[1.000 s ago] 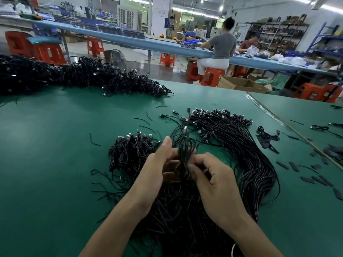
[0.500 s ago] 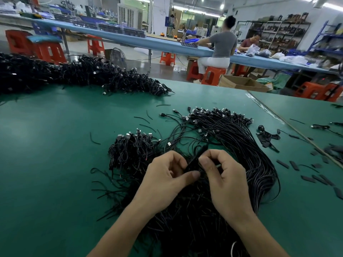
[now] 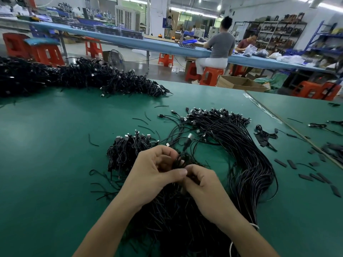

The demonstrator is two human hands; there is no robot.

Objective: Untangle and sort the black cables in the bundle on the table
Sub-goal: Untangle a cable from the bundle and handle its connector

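A large bundle of black cables curves across the green table, its plugs fanned out at the far end. A smaller coiled heap of black cables lies to its left. My left hand and my right hand meet over the near part of the bundle. Both pinch a small folded clump of black cable between thumbs and fingers. One plug sticks up just beyond the clump.
A long pile of black cables runs along the table's far left edge. Short black strips and cable offcuts lie scattered to the right. A seam divides this table from the adjoining one. People sit at a far blue bench.
The clump was held raised with its plug upright, then lowered toward the bundle. My hands have closed in together and now pinch it tighter, thumbs nearly touching.
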